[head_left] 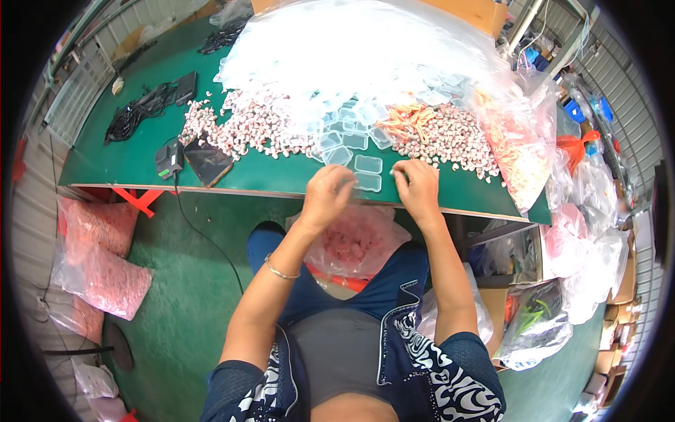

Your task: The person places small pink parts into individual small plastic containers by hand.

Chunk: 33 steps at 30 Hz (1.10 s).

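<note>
A small clear plastic box (368,164) lies opened out at the table's front edge, its two halves one behind the other. My left hand (328,195) is just left of it, fingers curled together and slightly blurred. On its right, my right hand (418,188) has thumb and forefinger bent toward each other. Whatever either hand's fingertips may hold is too small to make out. More clear boxes (354,141) lie loose beyond the hands. Heaps of small pinkish-white pieces (260,126) spread to the left, and a similar heap (450,133) to the right.
Orange strands (410,121) top the right heap, beside a clear bag of pale orange pieces (520,151). A dark flat tray (207,163), a corded black device (169,158) and black cables (144,109) lie left. A bag of pink packets (348,243) rests between my legs; filled bags (105,264) lie on the floor.
</note>
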### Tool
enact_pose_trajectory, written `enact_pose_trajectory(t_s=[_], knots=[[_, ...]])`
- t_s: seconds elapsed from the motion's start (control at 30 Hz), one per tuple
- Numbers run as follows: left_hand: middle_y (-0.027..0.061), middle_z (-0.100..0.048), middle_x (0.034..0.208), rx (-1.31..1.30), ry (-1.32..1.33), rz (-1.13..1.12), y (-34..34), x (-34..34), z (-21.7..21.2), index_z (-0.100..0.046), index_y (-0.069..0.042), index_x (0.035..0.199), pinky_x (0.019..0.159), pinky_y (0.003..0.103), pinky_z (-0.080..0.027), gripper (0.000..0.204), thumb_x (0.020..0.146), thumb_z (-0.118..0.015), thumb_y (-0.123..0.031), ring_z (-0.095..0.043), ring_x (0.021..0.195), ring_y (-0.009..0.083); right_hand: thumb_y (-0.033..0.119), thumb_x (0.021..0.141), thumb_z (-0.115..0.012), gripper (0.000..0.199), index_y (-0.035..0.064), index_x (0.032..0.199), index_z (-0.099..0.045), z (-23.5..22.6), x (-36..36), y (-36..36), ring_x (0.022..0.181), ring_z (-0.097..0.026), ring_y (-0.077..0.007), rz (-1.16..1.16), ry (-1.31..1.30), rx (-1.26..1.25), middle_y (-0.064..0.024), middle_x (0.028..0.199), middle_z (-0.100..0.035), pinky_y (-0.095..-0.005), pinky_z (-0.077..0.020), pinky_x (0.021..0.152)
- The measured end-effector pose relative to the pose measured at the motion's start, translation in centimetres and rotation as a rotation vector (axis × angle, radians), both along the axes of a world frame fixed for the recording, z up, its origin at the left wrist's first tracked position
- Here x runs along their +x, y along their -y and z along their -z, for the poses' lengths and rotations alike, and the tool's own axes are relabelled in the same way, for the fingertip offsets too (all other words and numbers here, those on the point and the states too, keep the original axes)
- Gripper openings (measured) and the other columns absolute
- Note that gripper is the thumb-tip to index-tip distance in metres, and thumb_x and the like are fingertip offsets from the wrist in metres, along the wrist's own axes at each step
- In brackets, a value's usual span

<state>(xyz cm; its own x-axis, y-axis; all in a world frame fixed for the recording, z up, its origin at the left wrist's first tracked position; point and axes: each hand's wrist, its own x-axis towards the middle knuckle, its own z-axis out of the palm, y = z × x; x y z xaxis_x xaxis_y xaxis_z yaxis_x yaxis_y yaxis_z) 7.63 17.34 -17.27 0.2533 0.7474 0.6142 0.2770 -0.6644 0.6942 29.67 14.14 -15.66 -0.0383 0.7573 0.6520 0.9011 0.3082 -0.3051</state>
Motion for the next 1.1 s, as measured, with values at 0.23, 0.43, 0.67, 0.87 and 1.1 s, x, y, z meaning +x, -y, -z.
enact_pose_trajectory(t_s=[0.23, 0.43, 0.67, 0.87, 1.1], knots=[[0.0114, -0.064, 0.087, -0.11, -0.159, 0.0, -0.9, 1.8, 0.3, -0.066, -0.005, 0.087, 0.073, 0.041, -0.051, 0.008, 0.079, -0.069, -0.005, -0.063, 0.084, 0.0338, 0.011, 0.08, -0.067, 0.002, 0.012, 0.081, -0.066, -1.2, -2.9, -0.3, 0.085, -0.061, -0.0256, -0.143, 0.166, -0.112, -0.0046, 0.081, -0.062, -0.0467, -0.0385, 0.083], [0.0106, -0.063, 0.096, 0.041, -0.138, 0.026, -0.7, 1.5, 0.6, -0.067, -0.003, 0.095, 0.066, 0.036, -0.051, 0.014, 0.082, -0.069, -0.003, -0.063, 0.075, 0.0255, 0.015, 0.081, -0.065, 0.005, 0.0111, 0.08, -0.068, -2.0, -3.5, -1.4, 0.084, -0.063, -0.028, -0.131, 0.28, -0.262, -0.0066, 0.082, -0.065, -0.0464, -0.042, 0.076], [0.0153, -0.059, 0.115, -0.03, -0.15, 0.059, -0.5, 0.8, 0.4, -0.064, -0.004, 0.113, 0.069, 0.036, -0.054, 0.036, 0.08, -0.075, -0.011, -0.066, 0.08, 0.0275, 0.014, 0.081, -0.069, 0.02, 0.0104, 0.101, -0.068, -0.3, 1.6, -7.1, 0.095, -0.063, -0.0287, 0.16, 0.089, 0.054, -0.0073, 0.098, -0.066, -0.0454, -0.0465, 0.078], [0.0154, -0.059, 0.112, -0.07, -0.187, 0.1, -0.2, 1.0, -0.1, -0.062, -0.002, 0.112, 0.079, 0.043, -0.052, 0.039, 0.076, -0.074, -0.011, -0.063, 0.094, 0.0366, 0.015, 0.083, -0.071, 0.022, 0.0075, 0.103, -0.069, 0.9, 2.5, -7.3, 0.092, -0.064, -0.0301, 0.21, 0.197, 0.012, -0.0111, 0.096, -0.066, -0.0407, -0.0483, 0.074], [0.0145, -0.061, 0.114, -0.016, -0.221, 0.041, -0.4, 0.4, -0.1, -0.059, -0.003, 0.123, 0.074, 0.038, -0.054, 0.051, 0.076, -0.077, -0.011, -0.065, 0.086, 0.0293, 0.001, 0.079, -0.07, 0.021, 0.0037, 0.1, -0.066, -0.6, -0.5, -2.3, 0.079, -0.063, -0.0278, -0.152, -0.323, -0.072, -0.0113, 0.087, -0.066, -0.0369, -0.049, 0.072]])
